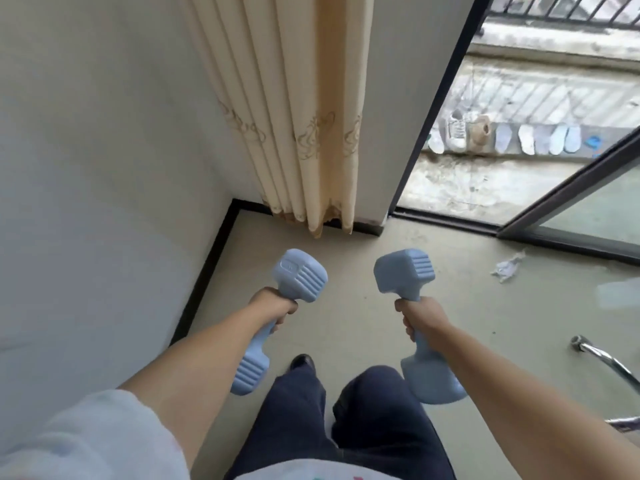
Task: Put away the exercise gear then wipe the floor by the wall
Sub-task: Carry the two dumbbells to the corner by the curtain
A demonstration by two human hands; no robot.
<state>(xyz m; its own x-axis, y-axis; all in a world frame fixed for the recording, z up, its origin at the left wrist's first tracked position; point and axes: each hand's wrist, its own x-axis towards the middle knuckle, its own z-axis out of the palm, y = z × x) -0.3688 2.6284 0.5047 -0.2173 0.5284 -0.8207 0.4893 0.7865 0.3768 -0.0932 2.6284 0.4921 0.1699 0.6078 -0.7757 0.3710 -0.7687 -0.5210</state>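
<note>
Dumbbells, two of them in pale blue, are both held up off the floor point(346, 278) in front of the person. Farthest left stands the white wall point(104, 150), with a black skirting strip point(207, 268) along its foot down to the corner. Next comes the left hand point(273, 308), fingers curled tight round the handle of the left dumbbell point(277, 313), which slants with its ribbed far head up and away toward the corner and its near head down beside the left knee. Above and behind it a cream curtain point(301, 116) with pale embroidery hangs in folds to the floor (its hem looks stained and frayed). Between the two weights, lower down, are dark blue trouser legs point(346, 427) and the toe of a dark shoe point(302, 362). The right hand point(420, 318) is likewise wrapped round the handle of the right dumbbell point(414, 317), its far head raised, its near head hanging by the right thigh. Right of that, a crumpled scrap of paper or cloth point(507, 267) (I cannot tell which) lies on the floor near the dark sliding-door track point(485, 225). Beyond the open door, shoes point(457, 131) and insoles sit in a row on the balcony. At the far right edge a chrome tube point(602, 358) curves in.
</note>
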